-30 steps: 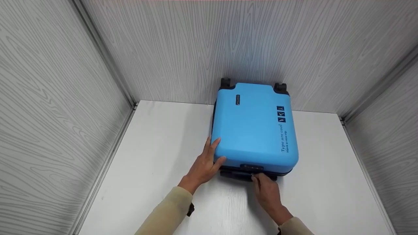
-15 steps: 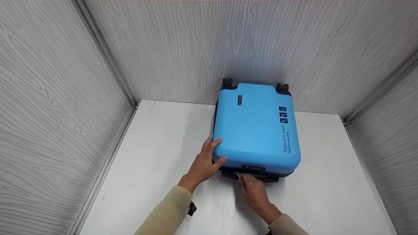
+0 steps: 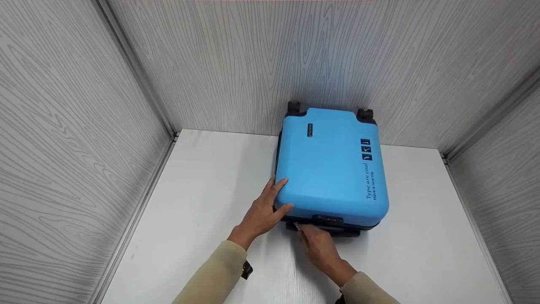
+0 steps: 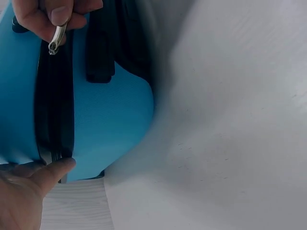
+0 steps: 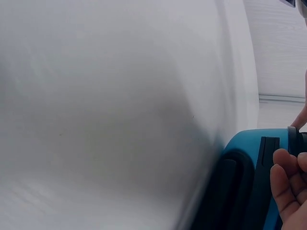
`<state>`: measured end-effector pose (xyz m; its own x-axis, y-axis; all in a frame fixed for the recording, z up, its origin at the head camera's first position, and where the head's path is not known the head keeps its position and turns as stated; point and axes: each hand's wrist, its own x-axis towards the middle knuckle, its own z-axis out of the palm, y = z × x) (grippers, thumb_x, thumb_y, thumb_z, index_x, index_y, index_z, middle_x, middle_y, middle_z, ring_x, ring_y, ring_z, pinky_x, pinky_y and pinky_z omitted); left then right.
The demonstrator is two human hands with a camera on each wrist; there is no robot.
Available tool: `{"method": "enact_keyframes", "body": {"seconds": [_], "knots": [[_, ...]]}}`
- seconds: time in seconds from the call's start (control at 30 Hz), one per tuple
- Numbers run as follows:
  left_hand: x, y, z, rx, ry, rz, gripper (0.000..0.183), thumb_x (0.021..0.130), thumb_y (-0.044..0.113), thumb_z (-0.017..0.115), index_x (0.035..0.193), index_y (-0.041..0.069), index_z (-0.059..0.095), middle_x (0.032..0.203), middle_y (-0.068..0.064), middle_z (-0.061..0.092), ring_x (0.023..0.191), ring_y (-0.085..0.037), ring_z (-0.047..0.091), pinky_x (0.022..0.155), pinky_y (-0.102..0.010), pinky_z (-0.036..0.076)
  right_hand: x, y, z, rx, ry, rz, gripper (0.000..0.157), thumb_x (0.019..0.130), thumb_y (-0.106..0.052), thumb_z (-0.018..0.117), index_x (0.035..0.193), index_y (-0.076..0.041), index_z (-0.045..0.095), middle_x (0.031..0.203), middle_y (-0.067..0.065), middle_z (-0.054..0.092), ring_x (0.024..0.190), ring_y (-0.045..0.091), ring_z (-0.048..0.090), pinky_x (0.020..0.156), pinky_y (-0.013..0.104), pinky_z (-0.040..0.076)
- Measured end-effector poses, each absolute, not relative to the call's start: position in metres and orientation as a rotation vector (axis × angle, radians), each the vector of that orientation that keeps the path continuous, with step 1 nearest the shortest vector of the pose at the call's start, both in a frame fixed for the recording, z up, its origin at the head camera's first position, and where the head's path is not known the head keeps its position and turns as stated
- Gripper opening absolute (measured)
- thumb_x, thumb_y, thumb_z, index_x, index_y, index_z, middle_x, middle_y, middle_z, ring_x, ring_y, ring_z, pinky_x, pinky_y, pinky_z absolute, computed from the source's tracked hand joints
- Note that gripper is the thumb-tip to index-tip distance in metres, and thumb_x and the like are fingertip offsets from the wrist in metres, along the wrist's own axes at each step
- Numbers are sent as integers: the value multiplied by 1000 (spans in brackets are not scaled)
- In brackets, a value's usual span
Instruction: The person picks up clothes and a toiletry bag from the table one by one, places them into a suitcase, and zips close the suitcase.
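Observation:
A light blue hard-shell suitcase (image 3: 329, 164) lies flat, its lettered face up. My left hand (image 3: 261, 213) rests on its near left corner, fingers extended along the side and thumb on the front edge. Thumb and fingers of my right hand (image 3: 319, 247) pinch a metal zipper pull (image 4: 56, 39) at the suitcase's near side. In the left wrist view, the black zipper band (image 4: 55, 103) runs from the pull toward the left hand's fingertip. Just right of the pinching fingers sits a dark lock (image 3: 328, 219). Below the zipper is a black handle (image 3: 350, 233), partly covered by the right hand.
The suitcase lies on a white tabletop (image 3: 211, 177) with its black wheels (image 3: 294, 107) close to the grey wood-grain back panel (image 3: 236, 63). Similar panels rise on the left (image 3: 63, 126) and right (image 3: 502, 169).
My right hand has moved left along the suitcase's near side with the zipper pull, passing the lock toward the left corner. The suitcase shifted slightly right; the left hand stays on its corner.

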<state>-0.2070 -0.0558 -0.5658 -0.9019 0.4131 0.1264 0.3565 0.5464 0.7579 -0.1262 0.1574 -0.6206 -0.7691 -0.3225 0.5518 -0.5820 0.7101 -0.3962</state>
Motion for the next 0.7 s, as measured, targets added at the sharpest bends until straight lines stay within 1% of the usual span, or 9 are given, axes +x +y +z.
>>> {"method": "enact_keyframes", "body": {"seconds": [0.13,0.27,0.33,0.53,0.6,0.7], "knots": [[-207,-55,-566,692,2717,1302,75,103,62,56,167,44,20,176,-18,16,152,-46,40,118,-63,40,-128,153,-618,722,-2505,780,27,90,6,78,115,-1,71,87,4,68,72,15,67,62,32,57],[-206,-55,-567,708,2725,1310,75,104,62,56,167,44,20,175,-19,17,152,-46,40,117,-62,40,-129,150,-616,759,-2536,768,31,90,6,78,120,0,71,95,8,73,80,21,72,67,35,60],[-206,-55,-568,713,2727,1313,75,104,62,57,167,44,20,175,-20,18,151,-46,41,117,-62,41,-130,150,-614,764,-2564,755,32,92,5,76,122,-1,70,99,10,74,85,22,73,69,36,61],[-206,-55,-568,701,2731,1319,75,103,62,57,167,44,21,176,-15,18,151,-44,42,117,-62,41,-130,152,-607,754,-2708,750,24,102,-4,68,126,-5,68,105,10,73,93,24,74,74,40,61],[-206,-55,-568,700,2730,1321,75,103,62,57,167,44,21,176,-14,17,152,-43,41,117,-62,41,-128,154,-605,747,-2737,744,24,102,-5,69,126,-5,68,106,9,73,94,24,73,75,41,60],[-206,-56,-568,683,2724,1331,75,103,63,57,166,45,21,176,-11,17,153,-41,39,118,-62,40,-126,157,-601,730,-2743,716,27,99,-7,72,126,-5,69,108,9,73,96,25,73,78,42,61]]}}
